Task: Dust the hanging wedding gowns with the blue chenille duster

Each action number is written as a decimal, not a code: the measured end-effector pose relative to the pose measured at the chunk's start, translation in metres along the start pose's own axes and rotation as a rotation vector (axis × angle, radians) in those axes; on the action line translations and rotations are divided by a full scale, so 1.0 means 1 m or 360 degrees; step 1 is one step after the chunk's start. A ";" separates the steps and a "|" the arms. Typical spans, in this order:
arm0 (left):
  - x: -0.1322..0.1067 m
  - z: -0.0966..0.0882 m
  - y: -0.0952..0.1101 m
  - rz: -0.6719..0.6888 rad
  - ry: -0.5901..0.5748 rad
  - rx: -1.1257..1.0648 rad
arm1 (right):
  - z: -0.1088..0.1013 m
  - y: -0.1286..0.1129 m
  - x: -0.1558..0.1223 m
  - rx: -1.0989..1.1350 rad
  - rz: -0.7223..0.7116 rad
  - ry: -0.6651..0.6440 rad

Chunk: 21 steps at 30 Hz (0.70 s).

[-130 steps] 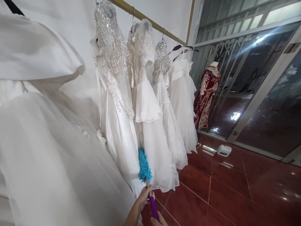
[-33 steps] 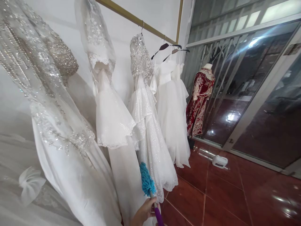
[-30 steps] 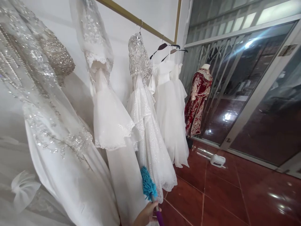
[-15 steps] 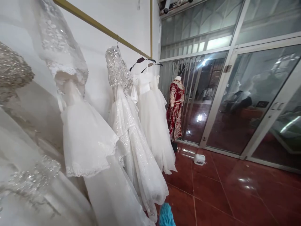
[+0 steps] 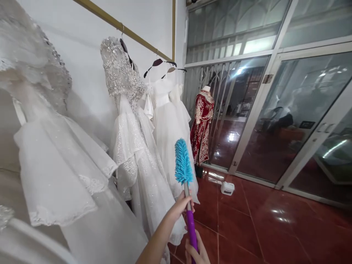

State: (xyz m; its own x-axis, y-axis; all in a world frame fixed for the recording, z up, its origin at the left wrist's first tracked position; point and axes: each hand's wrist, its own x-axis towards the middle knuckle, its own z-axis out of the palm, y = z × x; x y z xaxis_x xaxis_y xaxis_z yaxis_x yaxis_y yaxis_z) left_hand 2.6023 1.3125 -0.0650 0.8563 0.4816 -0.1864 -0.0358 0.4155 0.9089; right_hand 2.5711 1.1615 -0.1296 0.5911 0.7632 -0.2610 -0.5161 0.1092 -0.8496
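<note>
Left hand (image 5: pixel 181 205) curled — right hand (image 5: pixel 202 253) lower, seemingly curled.

Head-worn cam, facing fwd & down, white dresses (image 5: pixel 59 168) close at L, glass doors (image 5: pixel 286 121) farther, R

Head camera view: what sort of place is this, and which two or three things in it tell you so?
Probably a bridal or formal-wear shop: several white gowns hang from a gold rail, and a red embroidered outfit stands on display before glass panels.
</note>
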 end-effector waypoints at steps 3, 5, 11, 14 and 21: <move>0.018 0.007 0.037 0.0160 0.0125 -0.0077 | 0.004 -0.046 0.026 -0.0139 0.0007 -0.0273; 0.029 0.009 0.055 0.0240 0.0208 -0.0201 | 0.005 -0.073 0.042 -0.0170 0.0039 -0.0416; 0.053 -0.002 0.074 0.0412 0.0369 -0.0399 | 0.004 -0.116 0.078 0.0057 0.0348 -0.0701; 0.061 -0.017 0.062 0.0409 0.0498 -0.0464 | 0.005 -0.115 0.091 0.0052 0.0436 -0.0770; 0.073 -0.060 -0.015 0.0203 0.0927 -0.0625 | -0.011 -0.047 0.123 -0.0082 0.0655 -0.0799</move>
State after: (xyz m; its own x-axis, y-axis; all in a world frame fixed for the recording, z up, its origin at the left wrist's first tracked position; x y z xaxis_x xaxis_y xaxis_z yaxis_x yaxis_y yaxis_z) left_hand 2.6340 1.3881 -0.1143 0.4226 0.8335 -0.3560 -0.3941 0.5227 0.7559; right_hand 2.6750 1.2427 -0.1268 -0.0164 0.9423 -0.3344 -0.6006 -0.2767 -0.7502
